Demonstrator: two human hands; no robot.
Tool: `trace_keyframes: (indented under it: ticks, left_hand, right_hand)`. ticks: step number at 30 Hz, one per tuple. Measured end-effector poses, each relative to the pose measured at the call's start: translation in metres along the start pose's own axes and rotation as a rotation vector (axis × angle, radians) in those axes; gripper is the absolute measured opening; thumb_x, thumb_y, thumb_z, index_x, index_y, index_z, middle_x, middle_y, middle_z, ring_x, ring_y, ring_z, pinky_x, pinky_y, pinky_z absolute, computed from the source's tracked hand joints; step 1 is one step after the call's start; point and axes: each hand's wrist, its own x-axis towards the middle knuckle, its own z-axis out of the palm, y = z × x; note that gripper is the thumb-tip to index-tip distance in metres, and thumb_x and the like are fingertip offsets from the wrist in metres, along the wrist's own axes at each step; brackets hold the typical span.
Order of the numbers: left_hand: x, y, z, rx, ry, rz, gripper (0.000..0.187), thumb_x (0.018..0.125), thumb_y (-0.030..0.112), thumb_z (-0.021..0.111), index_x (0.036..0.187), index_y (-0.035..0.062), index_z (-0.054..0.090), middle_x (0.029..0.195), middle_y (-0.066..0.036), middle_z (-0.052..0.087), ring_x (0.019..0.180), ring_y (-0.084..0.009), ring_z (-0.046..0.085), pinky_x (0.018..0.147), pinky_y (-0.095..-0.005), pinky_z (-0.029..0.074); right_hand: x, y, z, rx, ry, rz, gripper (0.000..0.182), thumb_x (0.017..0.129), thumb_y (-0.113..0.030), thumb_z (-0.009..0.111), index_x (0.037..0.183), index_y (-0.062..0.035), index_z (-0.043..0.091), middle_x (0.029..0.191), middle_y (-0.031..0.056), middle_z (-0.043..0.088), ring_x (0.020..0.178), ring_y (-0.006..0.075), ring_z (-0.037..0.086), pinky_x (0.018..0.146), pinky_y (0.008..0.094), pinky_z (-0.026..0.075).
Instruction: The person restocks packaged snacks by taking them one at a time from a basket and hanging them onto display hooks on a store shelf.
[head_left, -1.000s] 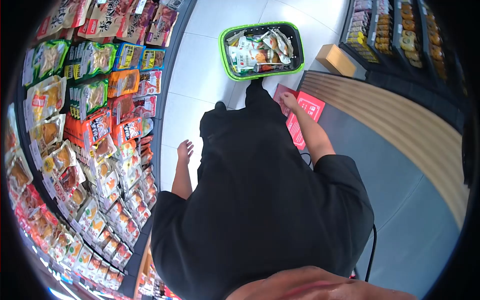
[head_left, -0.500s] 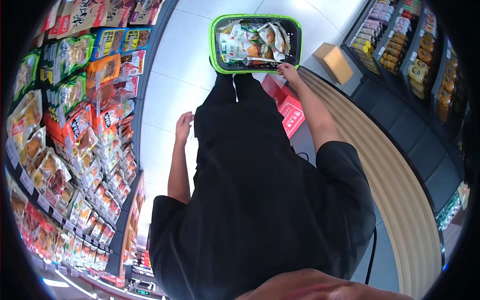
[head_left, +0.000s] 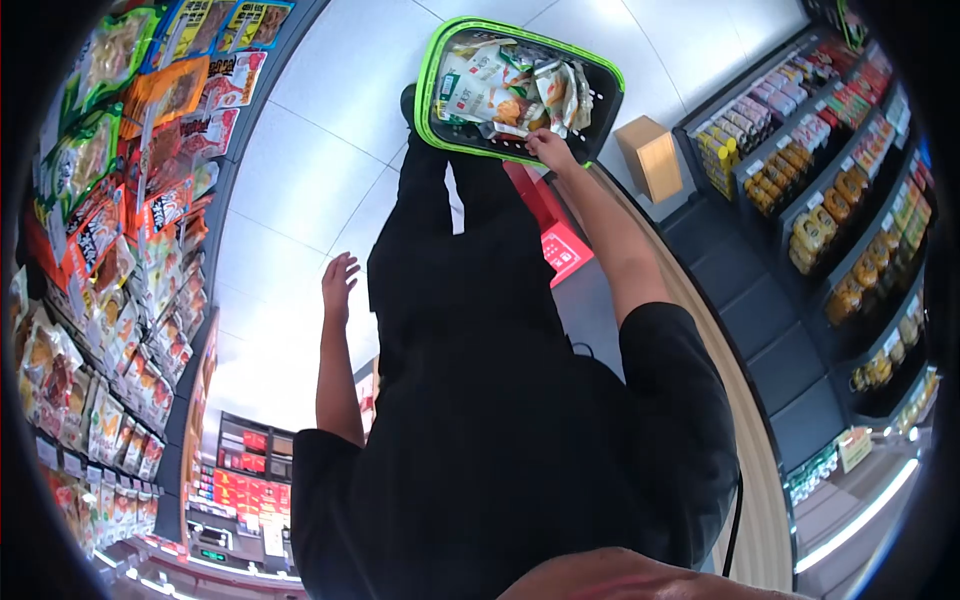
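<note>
A black shopping basket with a bright green rim [head_left: 432,85] shows at the top, in front of my legs. Several white and printed food packets [head_left: 490,95] lie inside it. My right hand [head_left: 550,150] is closed at the basket's near right edge, its fingertips reaching inside the rim; the exact grip is partly hidden. On the other side, my left hand [head_left: 341,277] hangs beside my thigh, fingers apart and holding nothing. The tilted basket hides part of my legs.
Packed snack bags fill the shelf [head_left: 110,260] on the left. A wooden box [head_left: 649,160] stands right of the basket, near a red box [head_left: 560,250]. Tiered shelves of packaged goods [head_left: 830,190] line the right side, beside a wood-slatted edge [head_left: 735,420].
The basket has turned clockwise and tilted in the view, with my right hand still at its edge. My left hand appears lower and further left. The shelves have shifted as the view moved.
</note>
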Motion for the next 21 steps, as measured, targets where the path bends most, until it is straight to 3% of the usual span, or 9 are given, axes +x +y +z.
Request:
trace_keyframes:
  ticks: [2,4,8,9,12,13,14,17,21]
  left_hand:
    - [-0.003,-0.005,0.0,0.0,0.004,-0.02,0.041,0.095,0.035,0.046,0.124,0.0059,0.051,0.115,-0.01,0.06,0.106,-0.021,0.057,0.089,-0.0371,0.043]
    - [-0.005,-0.016,0.0,0.013,0.013,-0.035,0.041,0.096,0.035,0.046,0.124,0.0057,0.051,0.115,-0.01,0.06,0.106,-0.021,0.057,0.088,-0.0362,0.044]
    - [-0.002,-0.064,-0.014,-0.013,0.073,-0.104,0.042,0.094,0.037,0.048,0.123,0.0059,0.052,0.114,-0.008,0.061,0.105,-0.0201,0.058,0.086,-0.0343,0.044]
    - [-0.003,-0.069,-0.016,-0.003,0.093,-0.136,0.042,0.094,0.037,0.048,0.123,0.0061,0.052,0.114,-0.008,0.061,0.105,-0.0201,0.058,0.086,-0.0342,0.044]
    - [-0.014,-0.095,-0.022,-0.016,0.134,-0.194,0.042,0.094,0.037,0.048,0.123,0.0056,0.051,0.114,-0.009,0.06,0.104,-0.0206,0.058,0.086,-0.0347,0.045]
    - [-0.017,-0.104,-0.025,-0.012,0.144,-0.22,0.042,0.095,0.035,0.048,0.124,0.0056,0.051,0.115,-0.01,0.06,0.106,-0.0211,0.057,0.087,-0.0353,0.045]
    - [-0.018,-0.112,-0.025,-0.012,0.153,-0.241,0.042,0.095,0.034,0.047,0.125,0.0056,0.05,0.116,-0.011,0.059,0.107,-0.0216,0.057,0.088,-0.0358,0.044]
    - [-0.025,-0.117,-0.017,-0.004,0.143,-0.288,0.043,0.095,0.034,0.047,0.126,0.0049,0.049,0.116,-0.011,0.059,0.108,-0.0215,0.056,0.089,-0.0348,0.044]
    - [-0.013,-0.132,-0.002,-0.037,0.089,-0.293,0.043,0.095,0.036,0.047,0.126,0.0056,0.049,0.115,-0.008,0.059,0.107,-0.0198,0.055,0.088,-0.0335,0.043]
  right_hand:
    - [0.03,-0.008,0.007,-0.221,-0.002,-0.072,0.03,0.086,-0.031,0.055,0.094,-0.0033,0.063,0.084,0.0105,0.067,0.076,0.0208,0.064,0.073,0.0323,0.049]
    - [0.066,-0.013,0.015,-0.385,0.066,-0.153,0.034,0.084,-0.035,0.055,0.097,-0.0053,0.065,0.094,0.0155,0.067,0.092,0.0314,0.064,0.082,0.0382,0.048]
    - [0.126,-0.03,0.034,-0.364,0.119,-0.128,0.031,0.084,-0.027,0.057,0.107,-0.0069,0.062,0.102,0.0148,0.065,0.095,0.0274,0.063,0.086,0.037,0.047]
    - [0.127,-0.047,0.035,-0.435,0.13,-0.121,0.04,0.081,-0.029,0.059,0.116,-0.0087,0.058,0.115,0.0169,0.06,0.104,0.0294,0.059,0.09,0.0395,0.045]
    - [0.181,-0.012,0.053,-0.634,0.287,-0.264,0.049,0.079,-0.031,0.061,0.124,-0.0115,0.052,0.123,0.0167,0.055,0.111,0.0313,0.055,0.092,0.0398,0.044]
    - [0.181,-0.014,0.06,-0.61,0.282,-0.176,0.051,0.08,-0.032,0.057,0.126,-0.0152,0.048,0.125,0.0117,0.054,0.119,0.0315,0.047,0.099,0.0476,0.037]
    - [0.182,-0.018,0.068,-0.609,0.276,-0.171,0.051,0.08,-0.032,0.057,0.126,-0.0152,0.048,0.125,0.0117,0.054,0.119,0.0315,0.047,0.099,0.0476,0.037]
    - [0.17,-0.014,0.098,-0.862,0.113,0.036,0.051,0.077,-0.034,0.058,0.124,-0.0166,0.049,0.121,0.0098,0.057,0.116,0.0292,0.051,0.099,0.0633,0.025]
    - [0.128,0.007,0.125,-0.896,0.193,-0.1,0.052,0.076,-0.031,0.059,0.125,-0.0163,0.048,0.12,0.009,0.057,0.115,0.0282,0.052,0.099,0.0629,0.025]
